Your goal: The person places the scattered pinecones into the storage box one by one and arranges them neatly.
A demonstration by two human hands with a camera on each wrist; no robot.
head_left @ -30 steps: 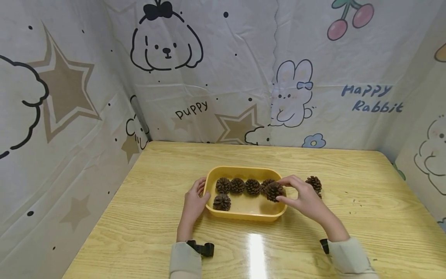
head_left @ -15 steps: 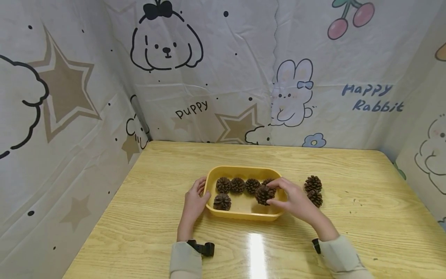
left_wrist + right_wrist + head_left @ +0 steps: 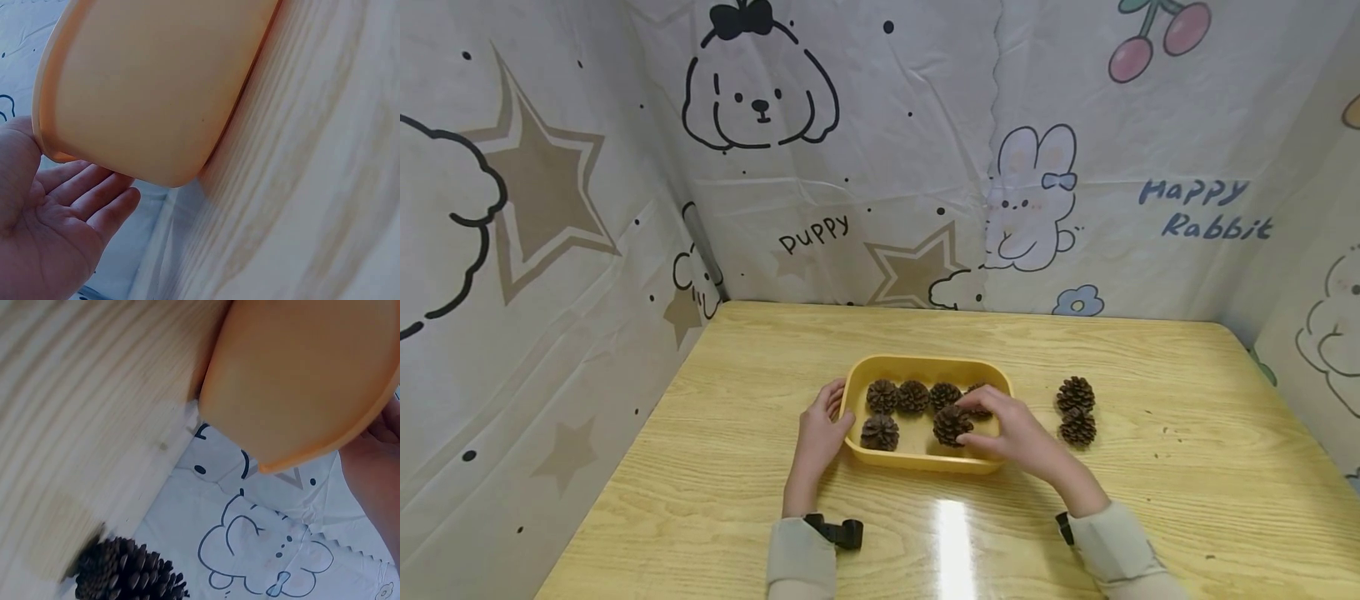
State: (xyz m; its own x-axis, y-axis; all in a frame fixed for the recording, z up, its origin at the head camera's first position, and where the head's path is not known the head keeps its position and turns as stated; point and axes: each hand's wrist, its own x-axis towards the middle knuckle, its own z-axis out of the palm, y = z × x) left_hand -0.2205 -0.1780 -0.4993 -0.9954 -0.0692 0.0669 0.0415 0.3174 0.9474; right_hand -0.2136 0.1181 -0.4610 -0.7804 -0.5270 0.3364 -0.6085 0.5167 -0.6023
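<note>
A yellow plastic tray sits on the table with several brown pine cones inside. My left hand holds the tray's left end, thumb over the rim and fingers along the outside. In the left wrist view the left hand is at the corner of the tray. Inside the tray, my right hand pinches a pine cone between thumb and fingers, in front of the back row. One pine cone lies at the front left. The back-row cone at the right is partly hidden by the right hand.
Two more pine cones, one behind the other, lie on the wooden table right of the tray. A printed cloth hangs along the table's back and sides.
My right hand has carried the pinched pine cone leftward within the tray, from its right end toward the middle. The left hand keeps its hold on the tray.
</note>
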